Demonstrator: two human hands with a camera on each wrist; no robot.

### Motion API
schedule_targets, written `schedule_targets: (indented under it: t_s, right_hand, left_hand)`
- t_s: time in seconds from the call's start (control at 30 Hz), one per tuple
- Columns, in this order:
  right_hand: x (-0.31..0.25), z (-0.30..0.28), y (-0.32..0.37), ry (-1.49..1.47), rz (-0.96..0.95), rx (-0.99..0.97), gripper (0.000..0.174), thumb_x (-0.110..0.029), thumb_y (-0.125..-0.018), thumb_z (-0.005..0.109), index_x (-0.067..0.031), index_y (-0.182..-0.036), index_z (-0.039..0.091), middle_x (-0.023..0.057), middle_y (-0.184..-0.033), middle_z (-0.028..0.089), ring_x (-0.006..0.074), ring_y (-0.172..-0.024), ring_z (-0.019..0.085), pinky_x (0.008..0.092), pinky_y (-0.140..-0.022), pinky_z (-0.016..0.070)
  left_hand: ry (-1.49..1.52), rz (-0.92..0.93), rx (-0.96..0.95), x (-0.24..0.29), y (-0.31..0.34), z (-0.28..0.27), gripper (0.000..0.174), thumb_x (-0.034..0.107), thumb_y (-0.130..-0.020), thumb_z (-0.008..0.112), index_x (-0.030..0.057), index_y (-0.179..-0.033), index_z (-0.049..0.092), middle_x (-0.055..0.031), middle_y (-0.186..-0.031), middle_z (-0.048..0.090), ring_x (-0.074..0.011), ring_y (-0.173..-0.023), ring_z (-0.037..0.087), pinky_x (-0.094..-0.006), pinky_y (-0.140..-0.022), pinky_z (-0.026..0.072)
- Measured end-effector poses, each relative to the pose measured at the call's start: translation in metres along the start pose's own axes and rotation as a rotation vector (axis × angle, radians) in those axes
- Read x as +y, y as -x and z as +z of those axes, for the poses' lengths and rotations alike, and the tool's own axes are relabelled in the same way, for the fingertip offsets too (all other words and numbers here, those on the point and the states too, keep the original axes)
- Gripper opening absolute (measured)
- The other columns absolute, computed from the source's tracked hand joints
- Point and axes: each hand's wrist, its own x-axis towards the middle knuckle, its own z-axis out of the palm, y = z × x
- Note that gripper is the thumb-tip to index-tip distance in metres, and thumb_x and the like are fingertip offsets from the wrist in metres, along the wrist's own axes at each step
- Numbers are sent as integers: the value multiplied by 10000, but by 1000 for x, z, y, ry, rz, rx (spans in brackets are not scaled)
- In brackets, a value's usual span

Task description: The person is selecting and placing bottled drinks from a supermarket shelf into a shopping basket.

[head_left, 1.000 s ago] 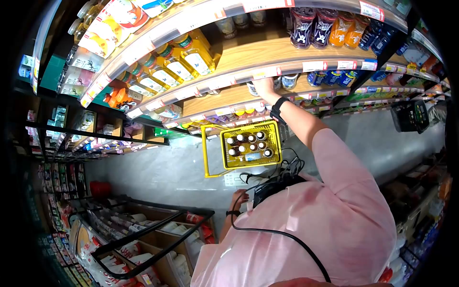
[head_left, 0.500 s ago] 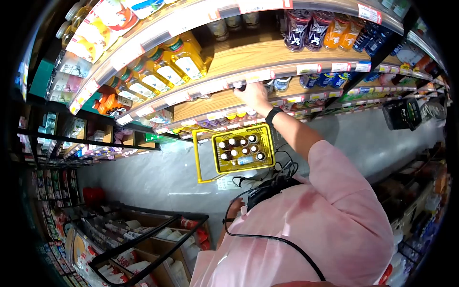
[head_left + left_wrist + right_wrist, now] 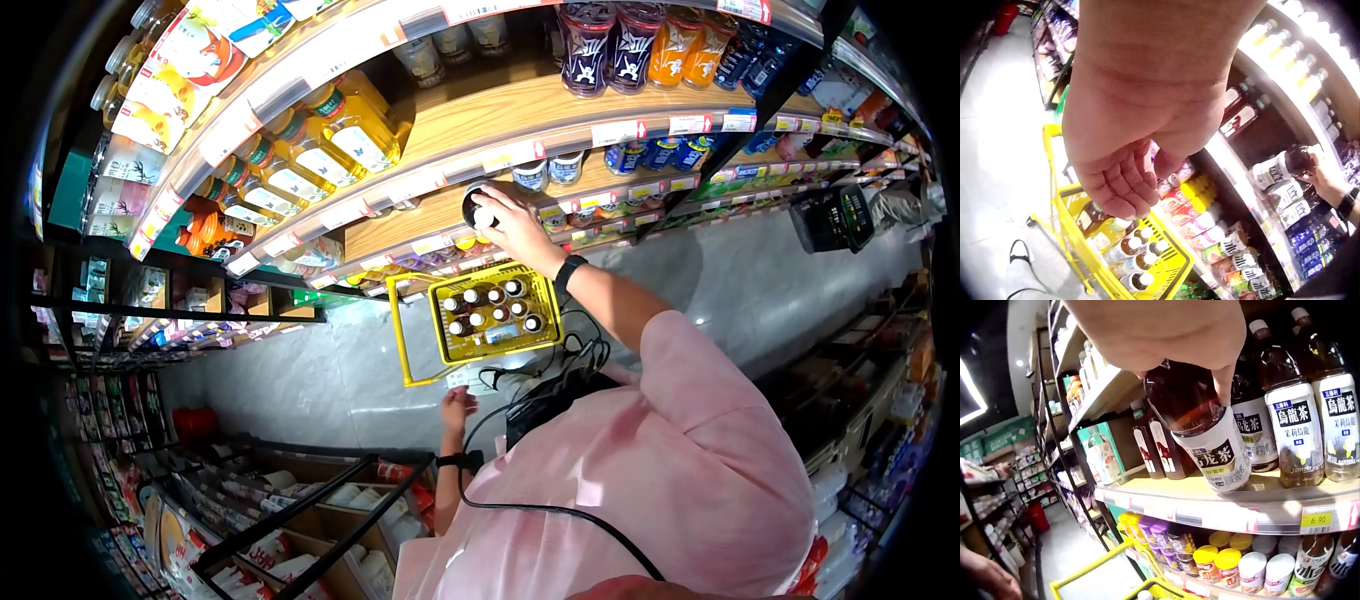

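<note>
My right hand (image 3: 520,235) grips the upper part of a large oolong tea bottle (image 3: 1213,450) with dark tea and a white label. In the right wrist view the bottle tilts, its base close over the shelf edge. Beside it more oolong tea bottles (image 3: 1294,425) stand upright. My left hand (image 3: 1125,150) hangs with loosely curled fingers and holds nothing; in the left wrist view it overlaps the yellow shopping basket (image 3: 1179,259). Several drink bottles (image 3: 497,296) with white or dark caps stand in that basket, on the floor below the shelves.
Price tags line the shelf front (image 3: 1179,512). Yellow oil bottles (image 3: 355,140) fill the shelf above at left, purple and orange drinks (image 3: 632,50) at right. Behind the left hand stands a black-framed bin (image 3: 300,515). A black basket (image 3: 832,220) sits farther down the aisle.
My right hand has come out from under the upper shelf, bringing the oolong tea bottle toward the shelf's front. My left hand has moved forward from beside the body.
</note>
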Motion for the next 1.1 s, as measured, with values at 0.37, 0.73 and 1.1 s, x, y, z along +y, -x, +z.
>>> schedule_targets:
  t_s: [0.37,0.73,1.1]
  right_hand:
    - [-81,-51,66,-517,294,102,372,-8,-852,696,3,-1217,624,83,-1196,670,125,-1048,631,269,-897,507]
    - [-135,-103,17,-780,229,-250,291,-179,-929,673,33,-1117,608,59,-1018,679,101,-931,615,267,-826,508]
    - [-145,-84,61,-921,267,-444,738,-179,-933,647,46,-1500,232,172,-1485,385,228,-1385,364,367,-1131,315]
  left_hand:
    - [-523,816,18,224,91,85,628,130,-818,755,-11,-1364,477,-171,-1230,597,-264,-1138,589,-363,-995,459]
    - [-119,810,-415,308,162,168,880,116,-632,891,32,-1376,428,-98,-1248,603,-183,-1124,599,-335,-975,475]
    - [520,636,-523,337,182,164,601,496,-915,646,14,-1255,530,-85,-1103,659,-160,-952,671,-316,-814,564]
